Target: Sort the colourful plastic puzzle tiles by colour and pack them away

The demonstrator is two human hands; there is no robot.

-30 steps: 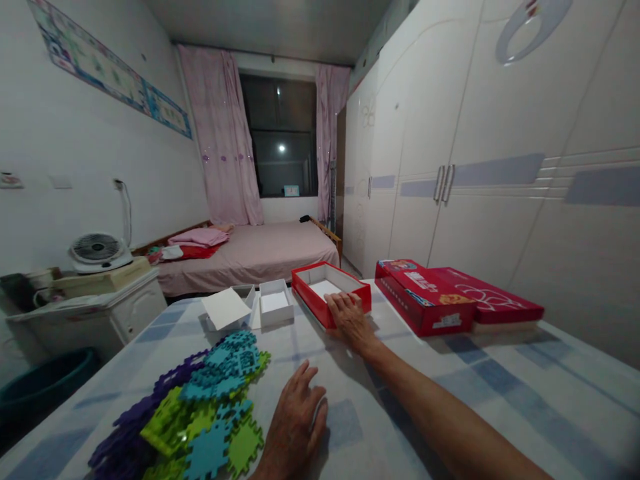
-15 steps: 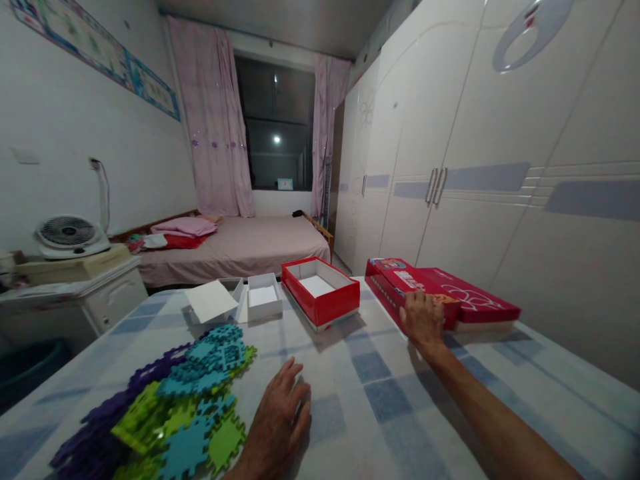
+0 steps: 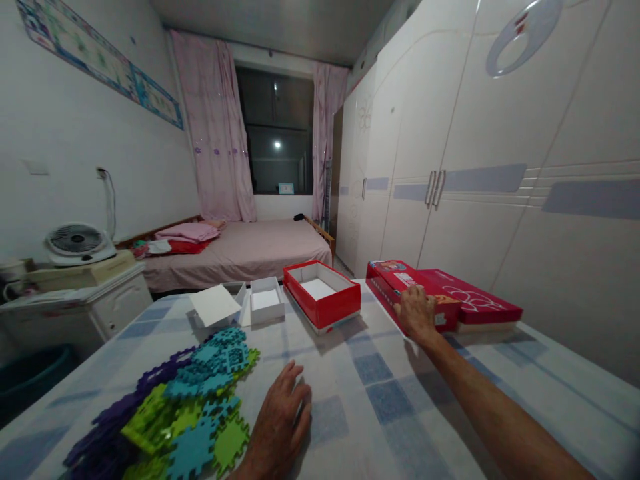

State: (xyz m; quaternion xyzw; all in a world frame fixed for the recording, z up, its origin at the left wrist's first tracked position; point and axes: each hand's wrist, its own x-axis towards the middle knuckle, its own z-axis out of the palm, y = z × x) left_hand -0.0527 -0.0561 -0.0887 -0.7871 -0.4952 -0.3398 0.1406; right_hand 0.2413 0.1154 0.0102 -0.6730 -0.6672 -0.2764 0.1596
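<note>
My left hand [image 3: 281, 417] lies palm down on the checked tablecloth with its fingers stretched out, holding nothing. Just left of it spreads a pile of interlocking plastic gear-shaped pieces: turquoise ones [image 3: 193, 448], lime green ones [image 3: 231, 441] and dark purple ones [image 3: 107, 437]. My right arm reaches forward across the table. My right hand [image 3: 418, 312] grips the near edge of a red printed cardboard box [image 3: 389, 285], fingers bent over its top and thumb at the side. Against that box's right side sits a flatter red box [image 3: 483, 297] with a pale base.
An open red box [image 3: 327, 303] with white insides stands at the table's far middle. Left of it are a small open white box [image 3: 267, 303] and another white box [image 3: 215, 305] with its flap up. Beyond are a bed [image 3: 270, 243] and a wardrobe [image 3: 500, 227].
The camera view has shifted slightly, so the scene sits a little lower. My right hand has moved slightly on the red printed box. My left hand stays on the tablecloth.
</note>
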